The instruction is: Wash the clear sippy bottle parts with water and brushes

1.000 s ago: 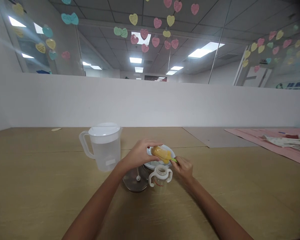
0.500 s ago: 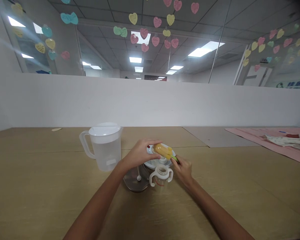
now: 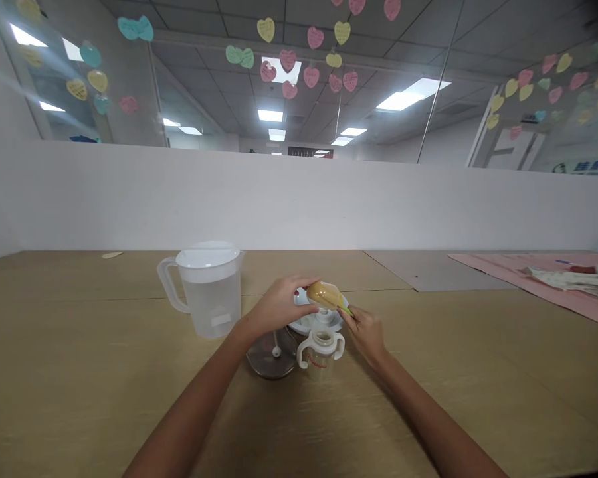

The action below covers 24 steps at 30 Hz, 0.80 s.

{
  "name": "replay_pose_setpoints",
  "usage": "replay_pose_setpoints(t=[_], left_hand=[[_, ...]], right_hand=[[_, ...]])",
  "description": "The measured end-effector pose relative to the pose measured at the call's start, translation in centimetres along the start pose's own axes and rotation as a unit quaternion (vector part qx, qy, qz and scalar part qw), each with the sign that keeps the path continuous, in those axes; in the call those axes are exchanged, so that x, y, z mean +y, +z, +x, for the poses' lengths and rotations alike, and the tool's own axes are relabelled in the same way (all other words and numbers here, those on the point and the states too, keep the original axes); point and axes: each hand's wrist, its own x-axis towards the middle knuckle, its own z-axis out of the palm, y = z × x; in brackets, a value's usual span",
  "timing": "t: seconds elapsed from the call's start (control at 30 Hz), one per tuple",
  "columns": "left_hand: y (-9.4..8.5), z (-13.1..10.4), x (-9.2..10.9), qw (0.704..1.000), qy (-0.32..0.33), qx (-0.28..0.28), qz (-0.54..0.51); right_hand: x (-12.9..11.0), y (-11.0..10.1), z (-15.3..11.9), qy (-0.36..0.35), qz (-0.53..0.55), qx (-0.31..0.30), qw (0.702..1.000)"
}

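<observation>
My left hand (image 3: 282,300) is closed around a small clear bottle (image 3: 311,296), tilted in the air with a yellow sponge head inside it. The sponge belongs to a bottle brush whose green handle (image 3: 347,311) sticks out at the lower right. My right hand (image 3: 365,332) grips that handle. Just below stands a clear baby bottle (image 3: 320,362) with a white two-handled collar, open at the top and marked in red. Behind it, partly hidden by my hands, is a white plate (image 3: 299,326) holding whitish parts.
A dark round dish (image 3: 272,365) holds a white straw with a ball end (image 3: 276,351). At the left stands a lidded translucent pitcher (image 3: 214,299). A pink cloth (image 3: 508,267) with a pale, crumpled item lies far right. A white wall (image 3: 279,199) borders the table.
The sponge sits deeper in the clear bottle than before, with the brush handle pushed up and left by my right hand. The view has shifted slightly.
</observation>
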Motion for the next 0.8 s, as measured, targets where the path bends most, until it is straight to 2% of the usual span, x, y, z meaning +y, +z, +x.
replay_pose_setpoints(t=[0.27,0.53,0.8], left_hand=[[0.6,0.2,-1.0,1.000,0.011,0.004,0.007],[0.6,0.4,-1.2,1.000,-0.016,-0.014,0.022],[0.4,0.3,-1.2,0.999,-0.016,-0.040,-0.007]], right_hand=[[0.3,0.0,0.2,-0.029,-0.024,-0.018,0.999],[0.6,0.1,0.5,-0.058,-0.043,-0.010,0.997],[1.3,-0.2,0.8,-0.135,-0.024,0.034,0.990]])
